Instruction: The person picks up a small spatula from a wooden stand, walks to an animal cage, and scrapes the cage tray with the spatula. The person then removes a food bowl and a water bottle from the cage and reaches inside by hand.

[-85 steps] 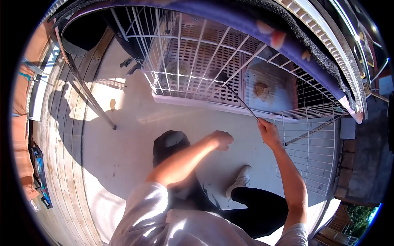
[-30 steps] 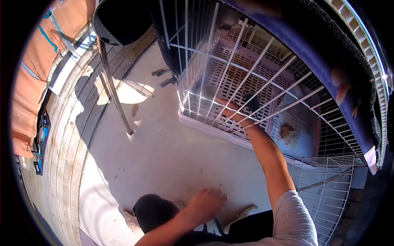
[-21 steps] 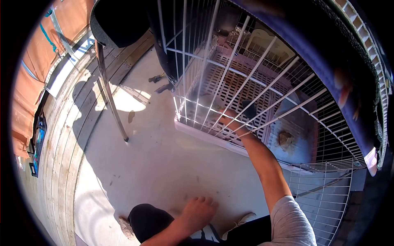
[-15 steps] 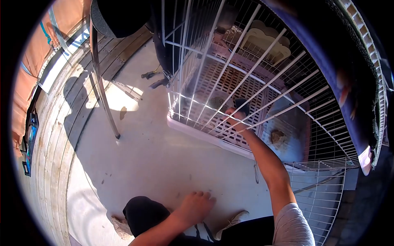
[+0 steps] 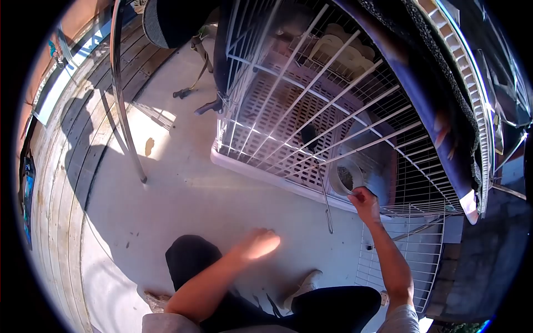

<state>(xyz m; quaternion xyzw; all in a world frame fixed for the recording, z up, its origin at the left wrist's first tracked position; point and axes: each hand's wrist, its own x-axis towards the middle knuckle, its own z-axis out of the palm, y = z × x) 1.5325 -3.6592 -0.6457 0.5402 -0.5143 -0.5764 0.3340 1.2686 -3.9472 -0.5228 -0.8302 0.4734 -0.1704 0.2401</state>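
My right hand point(image 5: 365, 202) pinches the near rim of a round, pale bowl point(image 5: 358, 176) at the open doorway of a white wire cage point(image 5: 250, 171). Grey, grainy contents lie in the bowl, which is tilted towards me. Over the floor near my knee is my left hand point(image 5: 260, 244), its fingers curled together, with nothing visible in it. Inside the cage, a dark object point(image 5: 308, 132) rests on the slotted pink floor point(image 5: 288, 105). A thin metal rod point(image 5: 327, 216) with a looped end hangs at the cage's front edge.
The wire door point(image 5: 413, 244) lies folded outward on the right. A cream scalloped piece point(image 5: 338, 49) stands at the cage's back. On the left are a metal leg point(image 5: 126, 133) and wooden boards point(image 5: 61, 222). Dark cloth point(image 5: 438, 66) drapes the cage's right side.
My right hand has come back from deep inside the cage to its doorway, now with the bowl in its grip. My left hand has moved up slightly and curled. The view has shifted.
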